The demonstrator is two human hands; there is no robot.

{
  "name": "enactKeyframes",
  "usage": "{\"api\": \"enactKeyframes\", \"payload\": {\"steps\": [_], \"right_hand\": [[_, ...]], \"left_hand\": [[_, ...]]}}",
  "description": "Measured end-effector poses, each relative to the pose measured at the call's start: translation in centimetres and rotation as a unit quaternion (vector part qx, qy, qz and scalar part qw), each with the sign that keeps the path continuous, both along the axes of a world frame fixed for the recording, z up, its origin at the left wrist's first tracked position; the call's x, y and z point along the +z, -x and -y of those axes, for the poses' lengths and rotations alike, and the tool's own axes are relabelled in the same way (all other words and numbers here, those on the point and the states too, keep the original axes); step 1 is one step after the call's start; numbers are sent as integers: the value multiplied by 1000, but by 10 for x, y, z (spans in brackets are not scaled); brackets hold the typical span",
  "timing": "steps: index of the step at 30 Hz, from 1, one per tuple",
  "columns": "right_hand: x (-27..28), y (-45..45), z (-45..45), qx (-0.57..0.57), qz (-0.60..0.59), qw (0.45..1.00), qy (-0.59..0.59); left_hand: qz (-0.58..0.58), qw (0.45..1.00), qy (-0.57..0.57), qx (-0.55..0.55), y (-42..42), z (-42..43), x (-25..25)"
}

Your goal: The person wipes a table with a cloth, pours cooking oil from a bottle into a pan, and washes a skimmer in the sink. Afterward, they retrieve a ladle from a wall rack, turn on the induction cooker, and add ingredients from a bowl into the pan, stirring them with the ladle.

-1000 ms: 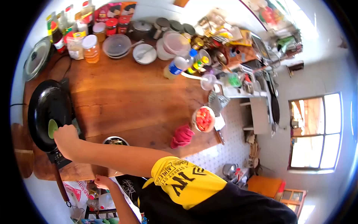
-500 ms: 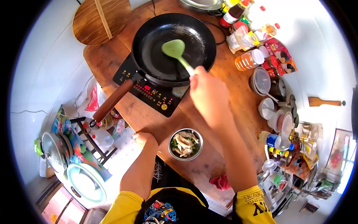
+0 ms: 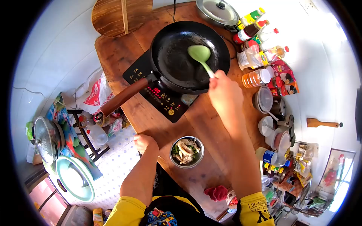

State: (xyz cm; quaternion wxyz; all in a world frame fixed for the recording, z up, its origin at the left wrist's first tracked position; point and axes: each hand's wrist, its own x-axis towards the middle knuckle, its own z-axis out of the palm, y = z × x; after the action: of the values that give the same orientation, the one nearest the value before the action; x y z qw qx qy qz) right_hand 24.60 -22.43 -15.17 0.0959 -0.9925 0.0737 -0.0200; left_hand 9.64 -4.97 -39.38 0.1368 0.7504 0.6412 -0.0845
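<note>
My right hand (image 3: 226,92) is closed around the pale handle of a green ladle (image 3: 200,54). The ladle's head is over the inside of a black frying pan (image 3: 173,56), toward its right side; I cannot tell whether it touches the pan. Beneath the pan is a black induction cooker (image 3: 160,100) with lit red digits and lights. The pan's brown handle (image 3: 124,96) points toward the lower left. My left hand (image 3: 144,143) rests at the table's left edge, fingers curled in, holding nothing visible. Near it stands a metal bowl (image 3: 202,154) with pale meat pieces and green vegetable bits.
Sauce bottles (image 3: 247,32) and jars (image 3: 256,78) line the wooden table's (image 3: 211,124) right side, with lidded containers (image 3: 264,98) nearer. A metal lid (image 3: 217,11) lies at the back. A round wooden board (image 3: 113,19) leans at back left. A red cloth (image 3: 215,193) lies near my right forearm.
The view has shifted, so the pan and table sit farther right and lower. The green ladle has moved toward the pan's right side with my right hand. My left hand stays at the table edge.
</note>
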Motion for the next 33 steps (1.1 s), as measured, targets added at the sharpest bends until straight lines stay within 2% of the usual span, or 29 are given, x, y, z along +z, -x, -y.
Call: {"api": "enactKeyframes", "payload": {"steps": [2, 4, 6, 7, 9, 11, 14, 16, 18, 21, 22, 25, 29, 33], "right_hand": [[7, 19, 10, 8, 1, 1000, -6], [13, 39, 5, 32, 10, 999, -21], [28, 50, -13, 104, -30, 991, -81], [30, 43, -27, 83, -63, 990, -97], [7, 14, -39, 83, -25, 992, -87], [-7, -17, -38, 56, 15, 996, -71], [5, -24, -2, 37, -3, 999, -4], [14, -5, 2, 41, -26, 999, 13], [34, 21, -6, 33, -91, 994, -48], [28, 21, -31, 94, -73, 989, -90], [23, 7, -39, 83, -68, 988, -108], [5, -34, -37, 62, 3, 997, -54], [21, -19, 2, 39, -42, 998, -3], [33, 26, -20, 51, -79, 995, -36]], "left_hand": [[49, 994, 51, 88, -2, -1, 4], [67, 988, 65, 126, -5, -1, 10], [83, 980, 77, 166, -5, -1, 13], [74, 981, 86, 159, -5, -1, 15], [66, 982, 95, 151, -3, -1, 14], [52, 991, 91, 80, -1, -2, 11], [67, 992, 75, 69, 0, 0, 18], [77, 988, 88, 99, -3, -1, 20], [84, 983, 101, 131, -5, -2, 26], [56, 980, 139, 132, -9, -2, 34], [64, 978, 140, 138, -8, -3, 32], [80, 975, 141, 152, -7, -4, 32], [95, 970, 165, 151, -9, -2, 47], [85, 969, 165, 166, -9, -4, 46]]}}
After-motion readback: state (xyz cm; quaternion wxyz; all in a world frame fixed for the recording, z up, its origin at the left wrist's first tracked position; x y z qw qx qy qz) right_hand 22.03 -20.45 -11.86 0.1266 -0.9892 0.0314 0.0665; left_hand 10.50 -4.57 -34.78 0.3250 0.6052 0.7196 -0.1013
